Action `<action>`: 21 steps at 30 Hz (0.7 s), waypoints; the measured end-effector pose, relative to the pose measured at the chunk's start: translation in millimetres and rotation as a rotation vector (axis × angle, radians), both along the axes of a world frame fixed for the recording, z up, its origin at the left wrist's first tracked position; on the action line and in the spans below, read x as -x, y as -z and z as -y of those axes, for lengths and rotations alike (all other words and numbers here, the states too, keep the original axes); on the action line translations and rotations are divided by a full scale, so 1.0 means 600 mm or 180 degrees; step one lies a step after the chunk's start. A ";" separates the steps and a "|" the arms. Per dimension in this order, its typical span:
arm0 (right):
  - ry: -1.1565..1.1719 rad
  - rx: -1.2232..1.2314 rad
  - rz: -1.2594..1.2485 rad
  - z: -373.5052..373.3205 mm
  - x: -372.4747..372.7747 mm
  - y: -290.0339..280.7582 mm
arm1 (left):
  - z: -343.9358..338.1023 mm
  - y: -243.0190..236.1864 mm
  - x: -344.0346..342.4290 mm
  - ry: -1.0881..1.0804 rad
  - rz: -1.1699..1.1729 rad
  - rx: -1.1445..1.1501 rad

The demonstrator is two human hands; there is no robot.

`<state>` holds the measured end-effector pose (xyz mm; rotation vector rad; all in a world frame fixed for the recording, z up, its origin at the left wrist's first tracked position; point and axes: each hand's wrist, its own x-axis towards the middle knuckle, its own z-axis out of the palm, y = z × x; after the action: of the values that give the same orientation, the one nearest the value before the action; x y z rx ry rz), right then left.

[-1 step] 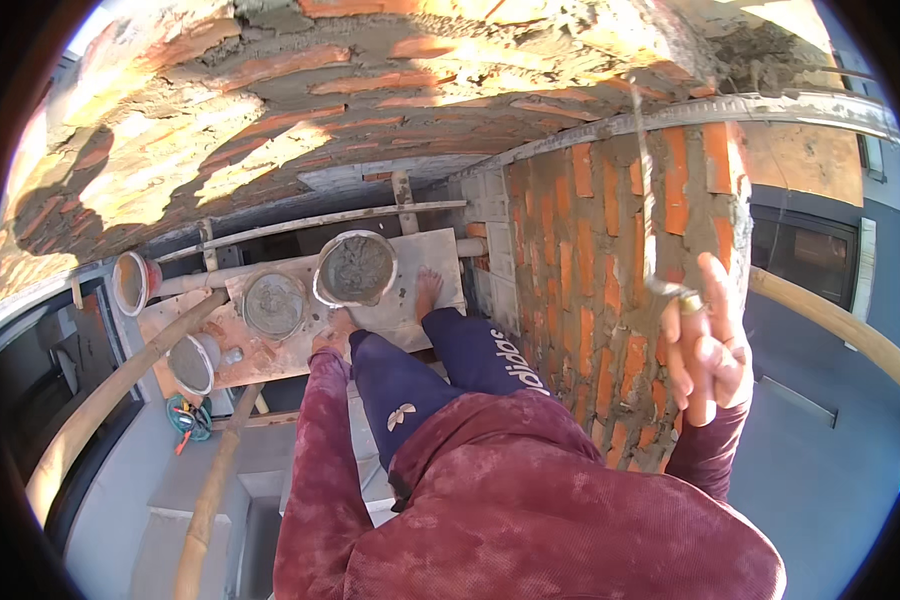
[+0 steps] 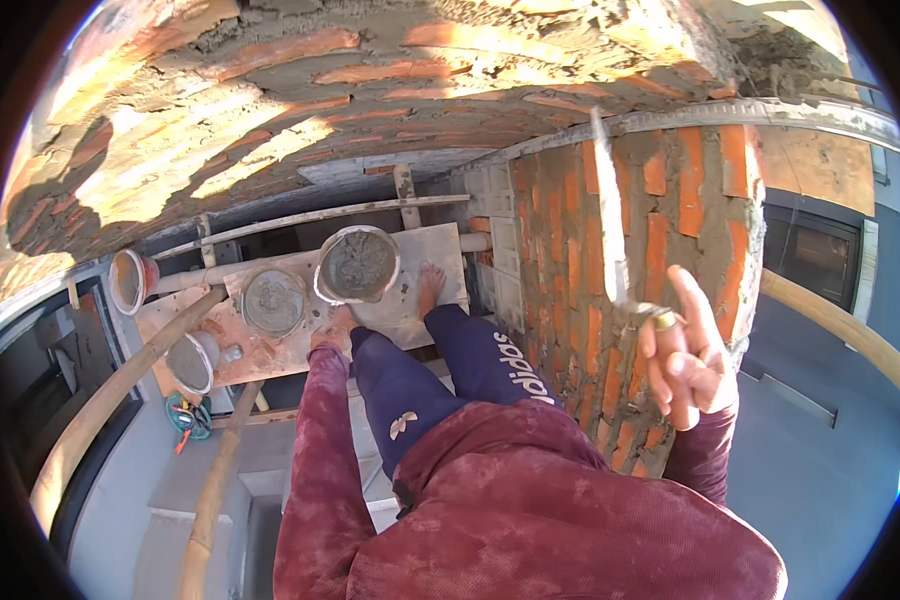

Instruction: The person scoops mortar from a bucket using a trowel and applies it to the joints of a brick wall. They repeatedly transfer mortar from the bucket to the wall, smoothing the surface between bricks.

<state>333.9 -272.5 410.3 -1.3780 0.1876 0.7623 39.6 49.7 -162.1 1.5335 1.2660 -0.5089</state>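
My right hand [image 2: 705,365] is wrapped round the wooden handle of a trowel [image 2: 611,215], its index finger stretched out along one side. The narrow, pale blade points up and away, in front of the brick pier [image 2: 590,300] on the right. Down at the left, my left arm reaches toward the plank platform. My left hand [image 2: 327,347] shows only as a small patch at the end of the sleeve, close to my foot; its fingers cannot be made out. The nearest mortar bucket [image 2: 358,265] stands just beyond it, full of grey mortar.
More buckets hold grey mortar: one [image 2: 273,302] mid-platform and one [image 2: 192,362] by its left edge. An orange-rimmed bucket [image 2: 130,281] stands farther left. Bamboo poles [image 2: 120,395] cross at left, another [image 2: 840,335] at right. A brick wall [image 2: 300,110] spans the far side. My bare feet are on the planks [image 2: 435,245].
My right hand has shifted slightly left with the trowel. The blade has swung left and turned, now showing more of its flat face. My left arm looks nearly unmoved.
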 end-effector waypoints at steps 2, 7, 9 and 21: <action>-0.0559 0.0485 -0.0717 -0.027 0.017 0.123 | -0.025 0.065 -0.036 -0.0043 -0.0190 0.0323; -0.1124 0.1499 -0.1704 -0.024 0.137 0.457 | -0.042 0.282 -0.026 -0.0942 -0.0569 0.0617; -0.1288 0.1881 -0.1918 -0.020 0.168 0.511 | -0.040 0.378 -0.005 -0.1127 -0.0860 0.0499; -0.1853 0.3272 -0.1326 0.030 0.216 0.604 | -0.027 0.509 -0.013 -0.2266 0.0071 0.0550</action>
<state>204.1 -290.3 48.2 -2.2708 0.5743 1.5667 47.7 65.9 -467.6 0.8553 1.5915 -0.1275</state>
